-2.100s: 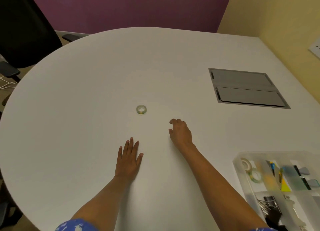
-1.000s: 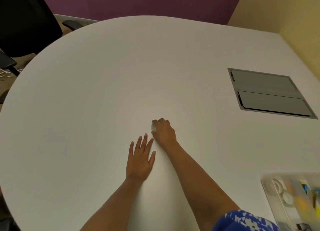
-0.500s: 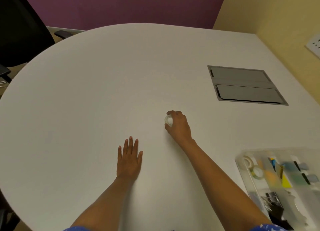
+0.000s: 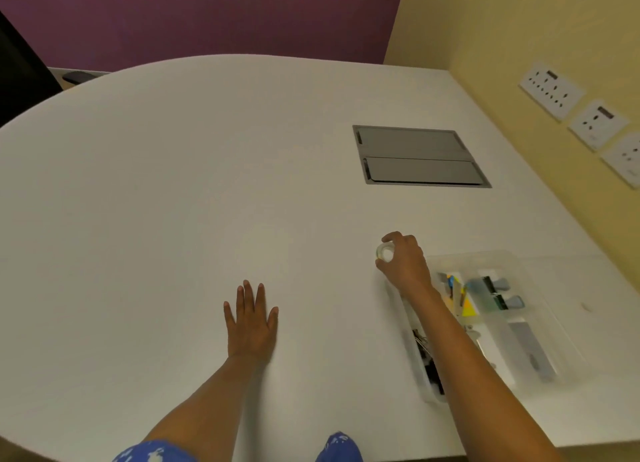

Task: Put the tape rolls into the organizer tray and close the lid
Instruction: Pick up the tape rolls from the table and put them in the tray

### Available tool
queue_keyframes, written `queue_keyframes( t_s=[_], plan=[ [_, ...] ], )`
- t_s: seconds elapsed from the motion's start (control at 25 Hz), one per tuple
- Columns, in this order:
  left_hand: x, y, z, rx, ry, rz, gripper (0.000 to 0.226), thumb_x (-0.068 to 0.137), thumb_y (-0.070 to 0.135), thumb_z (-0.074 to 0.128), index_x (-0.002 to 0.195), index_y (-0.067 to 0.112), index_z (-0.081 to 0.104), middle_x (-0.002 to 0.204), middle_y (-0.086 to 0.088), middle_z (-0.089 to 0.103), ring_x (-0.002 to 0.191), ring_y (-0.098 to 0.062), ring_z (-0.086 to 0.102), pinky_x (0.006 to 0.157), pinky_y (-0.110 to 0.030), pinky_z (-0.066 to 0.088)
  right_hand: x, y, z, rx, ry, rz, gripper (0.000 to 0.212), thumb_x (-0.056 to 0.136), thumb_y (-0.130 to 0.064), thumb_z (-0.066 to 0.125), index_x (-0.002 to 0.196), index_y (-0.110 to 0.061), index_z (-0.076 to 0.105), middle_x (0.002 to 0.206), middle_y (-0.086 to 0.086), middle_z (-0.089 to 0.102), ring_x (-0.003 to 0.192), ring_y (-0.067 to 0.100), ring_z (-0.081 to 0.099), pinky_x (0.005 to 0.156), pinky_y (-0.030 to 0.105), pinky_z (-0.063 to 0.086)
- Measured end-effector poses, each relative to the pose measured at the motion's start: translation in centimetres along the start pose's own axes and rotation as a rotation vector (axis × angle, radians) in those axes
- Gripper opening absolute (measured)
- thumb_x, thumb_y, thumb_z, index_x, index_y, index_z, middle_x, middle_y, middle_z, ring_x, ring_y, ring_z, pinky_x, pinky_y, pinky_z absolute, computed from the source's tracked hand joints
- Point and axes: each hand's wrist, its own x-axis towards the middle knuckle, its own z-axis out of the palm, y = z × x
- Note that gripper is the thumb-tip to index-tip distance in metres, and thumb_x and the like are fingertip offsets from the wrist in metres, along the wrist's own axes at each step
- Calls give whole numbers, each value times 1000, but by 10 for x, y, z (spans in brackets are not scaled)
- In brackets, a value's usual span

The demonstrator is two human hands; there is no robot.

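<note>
One round clear tape roll (image 4: 384,252) in right hand (image 4: 405,264) fingers (image 4: 390,236).

No readable text, labels or numbers anywhere here; the wall sockets (image 4: 550,94) at two o'clock show only blurred dark marks.

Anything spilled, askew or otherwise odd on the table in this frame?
Nothing stands out. The right hand holds a clear tape roll beside the open organizer tray, whose contents sit inside their compartments. The left hand lies flat on the white table. No lid is clearly visible.
</note>
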Motion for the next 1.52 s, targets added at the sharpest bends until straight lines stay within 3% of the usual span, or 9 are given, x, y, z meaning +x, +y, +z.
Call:
queue_keyframes(
  t_s=[0.12,0.32,0.84,1.12,1.52],
  plan=[
    [-13,28,13,8,-1,-1,60,101,41,15,150,17,-10,160,-9,-16,148,-20,-14,121,-47,-8,-12,41,-18,-111,-45,38,43,83,-12,67,122,-13,51,129,14,46,115,33,50,82,35,46],
    [-30,57,29,12,7,-10,60,101,41,16,150,17,-8,160,-10,-14,148,-21,-13,120,-47,-7,-27,81,-18,-274,-292,29,53,83,-17,69,130,-12,45,133,13,45,121,29,49,91,38,47],
    [-52,77,34,4,0,-46,58,102,38,18,151,16,-4,160,-10,-12,149,-21,-9,121,-44,-3,-17,89,-6,-156,-447,-11,51,78,-19,76,122,-9,54,130,15,46,115,30,54,93,38,49],
    [-52,79,35,-8,10,-44,57,102,36,20,151,16,0,161,-9,-9,149,-21,-6,121,-45,-2,-14,98,-8,-49,-245,26,21,90,-14,59,109,-7,62,119,16,60,109,29,58,88,37,48],
    [-42,75,19,-12,-47,67,53,102,32,25,150,16,11,161,-6,-2,149,-20,1,122,-40,5,-17,92,-7,-17,-145,42,24,92,-11,54,115,-8,60,119,15,59,108,28,59,84,35,49]
  ],
)
